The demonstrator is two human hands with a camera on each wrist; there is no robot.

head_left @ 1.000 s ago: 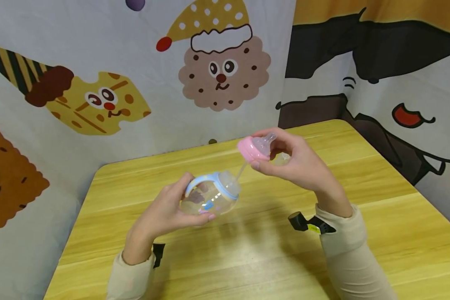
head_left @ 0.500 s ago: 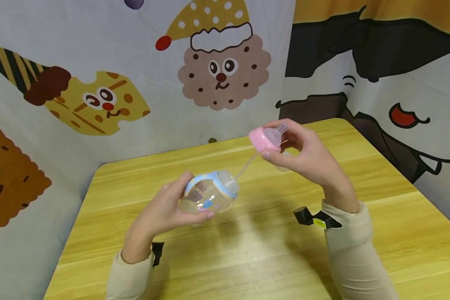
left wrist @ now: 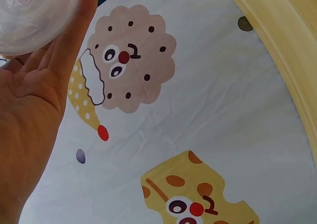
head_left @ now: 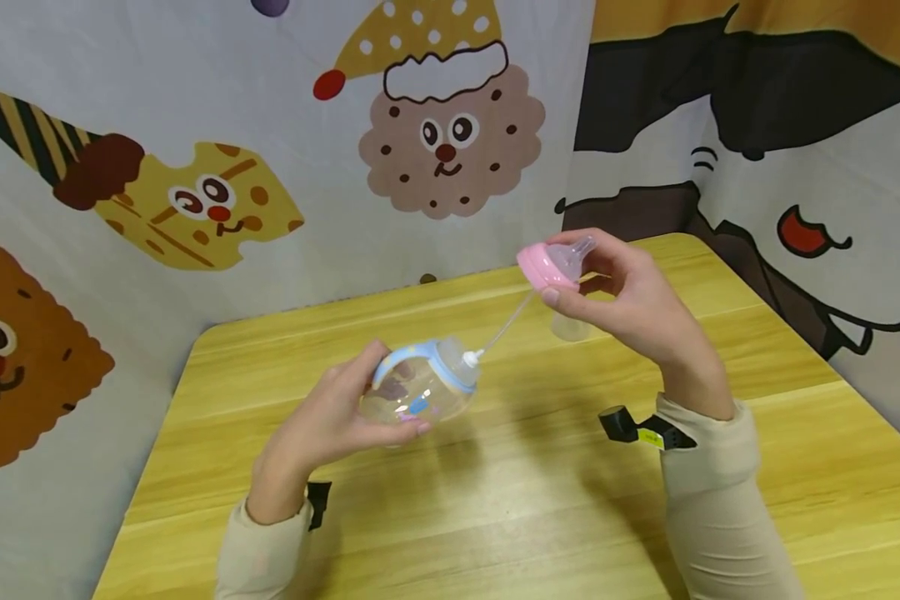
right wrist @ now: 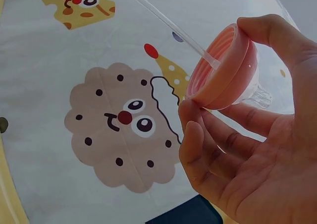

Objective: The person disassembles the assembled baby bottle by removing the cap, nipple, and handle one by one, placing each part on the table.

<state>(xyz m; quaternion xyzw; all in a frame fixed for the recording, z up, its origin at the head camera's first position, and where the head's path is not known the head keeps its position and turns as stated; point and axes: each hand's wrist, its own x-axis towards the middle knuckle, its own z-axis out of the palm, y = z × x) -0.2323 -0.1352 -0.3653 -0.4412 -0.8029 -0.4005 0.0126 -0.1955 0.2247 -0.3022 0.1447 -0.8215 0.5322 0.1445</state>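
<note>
In the head view my left hand (head_left: 330,425) grips a clear baby bottle (head_left: 450,403) with a blue handle, tilted with its mouth to the right. The bottle's round base (left wrist: 29,21) fills a corner of the left wrist view. My right hand (head_left: 637,308) pinches the pink nipple collar (head_left: 546,268), its clear nipple facing up and right. A thin clear straw (head_left: 512,320) hangs from the collar down to the bottle's mouth, where its white end piece (head_left: 471,358) shows. In the right wrist view, thumb and fingers hold the collar (right wrist: 225,75) by its edge, and the straw enters its underside.
A clear cup-shaped cover (head_left: 570,328) stands on the wooden table (head_left: 495,517) behind my right hand, partly hidden by it. Behind the table hangs a white cloth (head_left: 300,75) printed with cartoon food. Another printed cloth (head_left: 765,192) borders the right side.
My right hand has moved up and to the right with the collar, drawing the straw out until its white end shows at the bottle's mouth. My left hand stays nearly still.
</note>
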